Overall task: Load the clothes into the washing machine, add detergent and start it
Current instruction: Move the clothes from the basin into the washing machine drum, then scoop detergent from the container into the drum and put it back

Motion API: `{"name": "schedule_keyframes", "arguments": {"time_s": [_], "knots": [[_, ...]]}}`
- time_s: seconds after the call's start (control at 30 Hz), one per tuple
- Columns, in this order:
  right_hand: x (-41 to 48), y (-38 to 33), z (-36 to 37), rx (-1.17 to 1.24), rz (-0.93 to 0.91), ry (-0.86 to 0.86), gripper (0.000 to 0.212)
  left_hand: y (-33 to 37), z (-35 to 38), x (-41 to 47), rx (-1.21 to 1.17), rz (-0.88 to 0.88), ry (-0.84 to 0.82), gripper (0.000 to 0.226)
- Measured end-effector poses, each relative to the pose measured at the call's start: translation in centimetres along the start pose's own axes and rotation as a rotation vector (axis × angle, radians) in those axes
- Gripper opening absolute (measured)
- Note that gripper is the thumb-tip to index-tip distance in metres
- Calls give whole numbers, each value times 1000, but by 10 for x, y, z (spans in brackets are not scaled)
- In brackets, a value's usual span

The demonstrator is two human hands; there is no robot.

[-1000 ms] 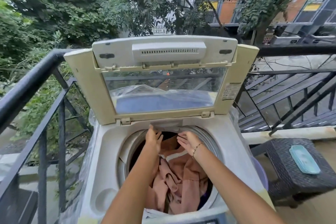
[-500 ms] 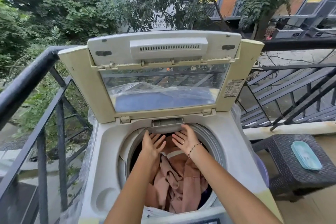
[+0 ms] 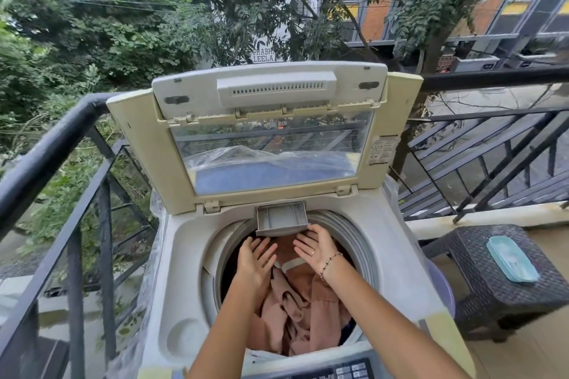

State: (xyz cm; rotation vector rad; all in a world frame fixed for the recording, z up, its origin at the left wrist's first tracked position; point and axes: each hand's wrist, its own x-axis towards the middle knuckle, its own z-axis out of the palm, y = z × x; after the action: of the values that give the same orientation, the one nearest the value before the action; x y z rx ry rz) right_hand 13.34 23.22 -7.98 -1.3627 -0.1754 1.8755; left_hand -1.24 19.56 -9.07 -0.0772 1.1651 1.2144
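Top-load washing machine (image 3: 184, 255) on a balcony, lid (image 3: 268, 132) folded up and standing open behind the tub. Pink clothes (image 3: 295, 314) sit piled inside the drum, a white-trimmed edge showing near the top of the pile; something dark blue peeks out at the drum's right side, too little visible to say what.

Small grey detergent drawer (image 3: 281, 218) sticks out from the back rim of the tub opening, just below the lid hinge, open side up. It looks empty, though the view into it is shallow.

Both arms reach in over the front panel. Left hand (image 3: 255, 258) is flat and spread, palm turned up and inward, fingers splayed with tips just under the drawer's front left edge; whether they touch it I cannot tell. Right hand (image 3: 317, 246) is likewise open, palm facing left, fingers extended, fingertips at the drawer's front right corner, seemingly touching. Neither hand grips anything; no cloth is held. Beaded bracelet (image 3: 331, 260) on the right wrist, thin ring on one right finger.

Control panel (image 3: 335, 371) is partly seen at the bottom edge. Black railing (image 3: 46, 157) runs left and behind. Dark wicker stool (image 3: 492, 286) stands right of the machine with a light blue lid-like object (image 3: 512, 258) lying on it.
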Motion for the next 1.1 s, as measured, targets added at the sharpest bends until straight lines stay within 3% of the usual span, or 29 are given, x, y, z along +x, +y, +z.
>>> {"name": "schedule_keyframes", "arguments": {"time_s": [0.2, 0.47, 0.6, 0.9, 1.1], "knots": [[-17, 0, -3, -73, -23, -24, 44, 1, 2, -11, 71, 16, -14, 46], [-38, 7, -26, -174, -20, 11, 15, -18, 6, -29, 155, -27, -42, 42], [-54, 6, -42, -208, -53, 14, 19, -32, 18, -40, 188, -39, -85, 44], [-101, -35, -91, -304, -218, 22, 18, -80, 84, -76, 296, 2, -166, 42], [-147, -80, -163, -310, -299, 19, 15, -142, 146, -112, 397, 49, -214, 23]]}}
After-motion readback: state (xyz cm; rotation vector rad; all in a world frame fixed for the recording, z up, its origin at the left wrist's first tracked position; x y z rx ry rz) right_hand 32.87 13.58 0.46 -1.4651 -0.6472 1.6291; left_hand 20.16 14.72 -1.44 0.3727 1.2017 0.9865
